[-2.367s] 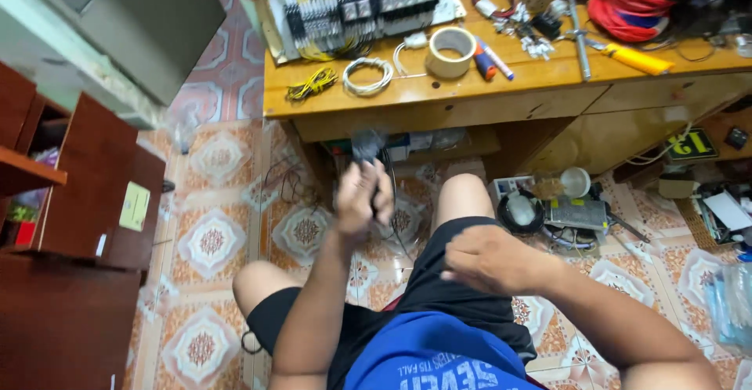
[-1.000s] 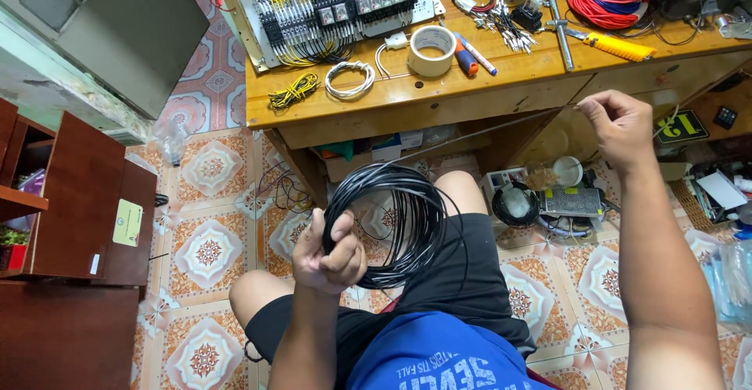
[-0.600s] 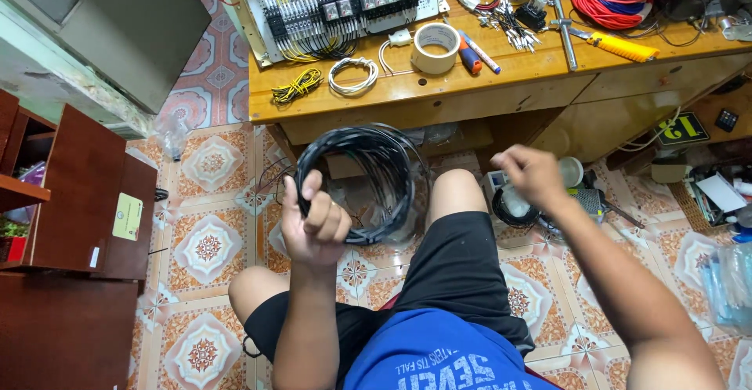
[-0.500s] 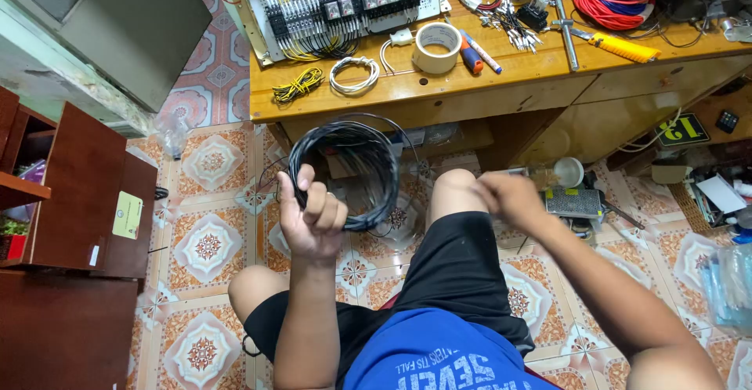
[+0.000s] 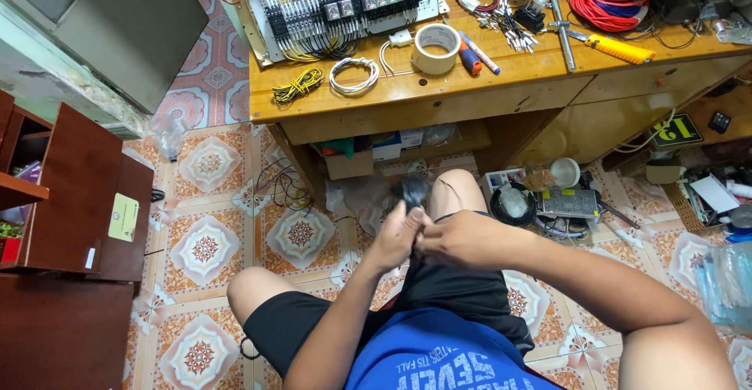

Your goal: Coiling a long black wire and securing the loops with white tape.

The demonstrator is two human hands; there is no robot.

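Both hands meet above the person's lap, just in front of the long wooden worktop point(image 5: 501, 84). The left hand point(image 5: 395, 237) has its grip closed round a bundle of thin black wire point(image 5: 411, 190), which sticks up blurred out of the fist towards the worktop. The right hand point(image 5: 462, 237) presses against the left one with fingers curled in; whether its grip actually has hold of the wire cannot be told.

On the worktop, near its front edge, stands a cream roll of tape point(image 5: 436, 48), with a small coil of white wire point(image 5: 354, 75) and a yellow bunch of wire point(image 5: 296, 86) to its left. Behind these lies a white panel of wired black terminal blocks point(image 5: 337, 2).

Under the worktop, small cardboard boxes point(image 5: 374, 153) with pale labels sit on a low shelf. At the worktop's right end a dark green rectangular sign with yellow figures point(image 5: 677, 131) leans by the floor. Well to the worktop's left, a dark red-brown cabinet point(image 5: 74, 202) carries a pale green rectangular label point(image 5: 123, 217).
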